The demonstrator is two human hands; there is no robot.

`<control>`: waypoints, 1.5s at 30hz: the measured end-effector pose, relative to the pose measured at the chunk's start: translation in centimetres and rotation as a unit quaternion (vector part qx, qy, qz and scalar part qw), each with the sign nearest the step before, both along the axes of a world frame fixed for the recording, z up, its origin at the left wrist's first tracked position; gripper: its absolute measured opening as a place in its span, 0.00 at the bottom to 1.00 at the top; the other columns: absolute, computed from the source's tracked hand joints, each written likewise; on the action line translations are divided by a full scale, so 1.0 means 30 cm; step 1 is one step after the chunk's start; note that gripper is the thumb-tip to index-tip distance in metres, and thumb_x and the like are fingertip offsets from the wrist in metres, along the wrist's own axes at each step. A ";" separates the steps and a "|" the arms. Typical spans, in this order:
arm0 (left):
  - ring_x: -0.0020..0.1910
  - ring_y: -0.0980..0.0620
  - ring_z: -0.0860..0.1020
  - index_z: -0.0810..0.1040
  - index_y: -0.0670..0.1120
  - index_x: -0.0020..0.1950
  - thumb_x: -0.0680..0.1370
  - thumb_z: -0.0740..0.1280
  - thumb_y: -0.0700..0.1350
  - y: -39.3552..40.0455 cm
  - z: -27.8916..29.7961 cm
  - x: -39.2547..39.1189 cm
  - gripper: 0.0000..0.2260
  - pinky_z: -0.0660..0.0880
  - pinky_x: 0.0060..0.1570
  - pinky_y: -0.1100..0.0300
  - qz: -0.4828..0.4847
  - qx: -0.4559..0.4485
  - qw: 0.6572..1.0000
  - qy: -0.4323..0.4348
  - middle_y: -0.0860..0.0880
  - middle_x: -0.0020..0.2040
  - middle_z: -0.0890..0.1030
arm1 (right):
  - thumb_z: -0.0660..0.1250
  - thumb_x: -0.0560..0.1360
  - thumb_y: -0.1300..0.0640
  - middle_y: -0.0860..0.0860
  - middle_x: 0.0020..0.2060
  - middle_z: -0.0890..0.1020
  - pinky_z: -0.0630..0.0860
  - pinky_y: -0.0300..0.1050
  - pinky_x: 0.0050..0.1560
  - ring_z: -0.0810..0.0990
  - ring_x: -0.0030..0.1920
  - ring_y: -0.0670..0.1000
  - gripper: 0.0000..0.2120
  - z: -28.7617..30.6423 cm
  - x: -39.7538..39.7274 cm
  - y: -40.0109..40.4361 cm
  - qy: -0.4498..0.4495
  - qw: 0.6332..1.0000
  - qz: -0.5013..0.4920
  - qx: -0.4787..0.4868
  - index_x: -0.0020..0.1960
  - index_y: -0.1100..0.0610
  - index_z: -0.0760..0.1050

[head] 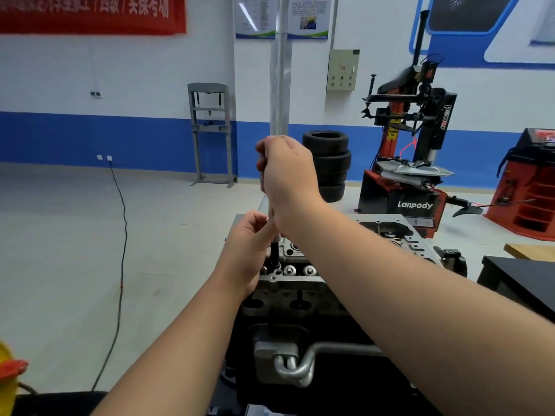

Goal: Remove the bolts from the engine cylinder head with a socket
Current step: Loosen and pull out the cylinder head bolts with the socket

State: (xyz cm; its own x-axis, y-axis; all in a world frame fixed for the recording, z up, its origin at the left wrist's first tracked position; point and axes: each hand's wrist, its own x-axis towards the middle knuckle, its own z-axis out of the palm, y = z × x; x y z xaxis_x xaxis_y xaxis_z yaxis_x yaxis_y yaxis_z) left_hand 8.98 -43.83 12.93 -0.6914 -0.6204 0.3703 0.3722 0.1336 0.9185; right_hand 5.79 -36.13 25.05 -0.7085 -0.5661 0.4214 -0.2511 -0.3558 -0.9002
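Two bare hands meet over the cylinder head, which sits at lower centre of the frame on a dark engine block. A socket, dark and upright, stands on the near left corner of the head, over one of the bolts; the bolt itself is hidden beneath it. From the socket a slim metal extension bar rises straight up into the right hand. That hand is clenched around the upper part of the bar, back of the hand toward the viewer, so the top of the tool cannot be seen. The left hand is lower, its thumb and fingers pinching the bar just above the socket. Round valve caps show in a row along the near edge of the head, just right of the socket. A bent metal pipe runs across the front of the block at bottom centre. Behind the hands, a grey pillar climbs to the top edge. Stacked tyres stand right of centre, a red and black tyre changer further right, and a red cabinet at the right edge. A grey press frame stands against the blue-banded wall left of centre, and a black cable trails across the floor at left.
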 end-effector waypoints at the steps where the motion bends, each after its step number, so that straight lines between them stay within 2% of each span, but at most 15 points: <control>1: 0.39 0.49 0.72 0.80 0.58 0.37 0.67 0.77 0.64 0.000 0.000 0.001 0.13 0.69 0.45 0.49 0.008 0.002 1.000 -0.002 0.49 0.38 0.79 | 0.60 0.81 0.54 0.47 0.25 0.71 0.66 0.46 0.34 0.67 0.28 0.48 0.14 -0.007 -0.007 -0.003 -0.005 1.000 0.029 0.000 0.37 0.55 0.72; 3: 0.36 0.55 0.72 0.81 0.60 0.38 0.68 0.75 0.68 -0.001 -0.005 0.007 0.13 0.67 0.42 0.54 0.000 0.009 1.000 0.006 0.52 0.38 0.79 | 0.62 0.81 0.47 0.47 0.24 0.66 0.60 0.45 0.31 0.61 0.26 0.48 0.18 -0.008 -0.030 -0.003 -0.021 0.995 0.097 0.024 0.35 0.54 0.69; 7: 0.57 0.52 0.81 0.85 0.58 0.47 0.72 0.61 0.78 0.001 -0.013 0.016 0.27 0.69 0.57 0.51 -0.046 -0.029 0.998 -0.036 0.53 0.52 0.86 | 0.62 0.80 0.51 0.47 0.24 0.61 0.55 0.46 0.32 0.56 0.27 0.49 0.18 0.010 -0.069 0.007 -0.049 0.981 0.185 0.041 0.32 0.53 0.66; 8: 0.57 0.54 0.81 0.84 0.56 0.47 0.73 0.60 0.78 0.006 -0.010 0.017 0.29 0.69 0.57 0.51 -0.050 -0.039 0.997 -0.053 0.53 0.53 0.86 | 0.62 0.80 0.52 0.47 0.24 0.61 0.55 0.46 0.33 0.56 0.27 0.49 0.18 0.010 -0.071 0.010 -0.061 0.980 0.187 0.036 0.32 0.53 0.66; 10: 0.52 0.58 0.82 0.84 0.56 0.44 0.75 0.61 0.75 0.008 -0.004 0.014 0.25 0.69 0.55 0.52 -0.040 -0.043 0.997 -0.055 0.54 0.49 0.86 | 0.63 0.80 0.52 0.48 0.24 0.64 0.57 0.46 0.33 0.58 0.27 0.49 0.17 0.002 -0.055 0.010 -0.080 0.984 0.160 0.023 0.33 0.54 0.68; 13: 0.44 0.64 0.81 0.85 0.60 0.41 0.82 0.63 0.63 0.001 -0.008 0.011 0.16 0.70 0.53 0.53 -0.022 -0.038 0.998 -0.034 0.58 0.41 0.85 | 0.62 0.82 0.48 0.50 0.29 0.72 0.68 0.44 0.33 0.69 0.30 0.49 0.18 -0.020 -0.012 -0.002 -0.027 1.000 -0.003 0.005 0.38 0.58 0.72; 16: 0.37 0.62 0.78 0.84 0.59 0.38 0.84 0.66 0.55 0.004 -0.009 0.003 0.15 0.70 0.48 0.57 0.000 -0.040 0.999 -0.017 0.58 0.36 0.82 | 0.58 0.84 0.48 0.47 0.29 0.74 0.72 0.39 0.32 0.72 0.30 0.44 0.20 -0.031 0.000 -0.019 -0.024 0.997 -0.069 -0.022 0.40 0.59 0.75; 18: 0.36 0.56 0.75 0.82 0.59 0.37 0.77 0.72 0.61 0.013 -0.004 0.002 0.11 0.70 0.43 0.58 0.015 -0.019 1.000 -0.003 0.54 0.36 0.80 | 0.57 0.83 0.52 0.46 0.26 0.73 0.71 0.47 0.35 0.70 0.29 0.47 0.18 -0.014 -0.010 -0.018 -0.033 0.999 -0.030 -0.010 0.37 0.55 0.75; 20: 0.36 0.55 0.72 0.81 0.60 0.37 0.68 0.75 0.68 0.009 -0.008 0.006 0.14 0.68 0.39 0.58 0.021 -0.002 1.000 0.007 0.54 0.35 0.79 | 0.59 0.81 0.50 0.46 0.22 0.69 0.64 0.47 0.33 0.65 0.25 0.48 0.19 -0.005 -0.027 -0.013 -0.032 0.998 0.057 0.010 0.32 0.54 0.70; 23: 0.42 0.54 0.77 0.83 0.60 0.42 0.68 0.69 0.76 -0.004 -0.014 0.012 0.20 0.70 0.49 0.54 -0.022 -0.009 1.000 0.004 0.53 0.43 0.83 | 0.66 0.77 0.43 0.47 0.23 0.64 0.59 0.44 0.30 0.59 0.25 0.49 0.21 -0.003 -0.063 0.003 -0.012 0.989 0.147 0.023 0.30 0.51 0.65; 26: 0.56 0.56 0.83 0.85 0.60 0.45 0.74 0.60 0.74 -0.004 -0.014 0.016 0.23 0.69 0.60 0.50 -0.048 -0.045 0.997 -0.042 0.53 0.51 0.87 | 0.66 0.76 0.51 0.46 0.23 0.63 0.57 0.45 0.30 0.59 0.25 0.48 0.16 -0.011 -0.080 0.012 0.012 0.984 0.177 0.003 0.33 0.52 0.64; 30: 0.47 0.62 0.81 0.85 0.59 0.43 0.76 0.60 0.72 -0.001 -0.011 0.017 0.21 0.69 0.53 0.54 -0.046 -0.056 0.996 -0.043 0.55 0.45 0.85 | 0.64 0.79 0.57 0.47 0.22 0.65 0.59 0.45 0.30 0.60 0.25 0.48 0.13 -0.027 -0.055 0.004 0.006 0.989 0.140 -0.037 0.37 0.55 0.67; 35: 0.40 0.66 0.79 0.84 0.61 0.41 0.79 0.59 0.70 0.004 -0.009 0.019 0.20 0.68 0.50 0.54 -0.045 -0.055 0.997 -0.038 0.59 0.41 0.83 | 0.65 0.80 0.54 0.48 0.24 0.67 0.62 0.45 0.30 0.62 0.26 0.48 0.09 -0.028 -0.033 -0.001 -0.013 0.997 0.069 -0.041 0.49 0.58 0.68; 39: 0.47 0.64 0.81 0.84 0.61 0.42 0.78 0.60 0.71 0.014 -0.002 0.023 0.19 0.69 0.57 0.53 -0.055 -0.056 0.997 -0.028 0.59 0.44 0.85 | 0.66 0.80 0.53 0.49 0.27 0.73 0.67 0.44 0.31 0.68 0.28 0.48 0.10 -0.029 -0.016 0.001 -0.014 0.998 0.040 -0.048 0.43 0.56 0.71; 45: 0.43 0.66 0.80 0.84 0.60 0.37 0.77 0.62 0.67 0.023 -0.005 0.021 0.18 0.68 0.56 0.54 -0.033 -0.046 0.998 -0.007 0.61 0.40 0.83 | 0.69 0.78 0.51 0.49 0.31 0.75 0.72 0.50 0.41 0.72 0.36 0.53 0.18 -0.028 -0.010 -0.003 -0.034 0.996 -0.038 -0.075 0.30 0.51 0.77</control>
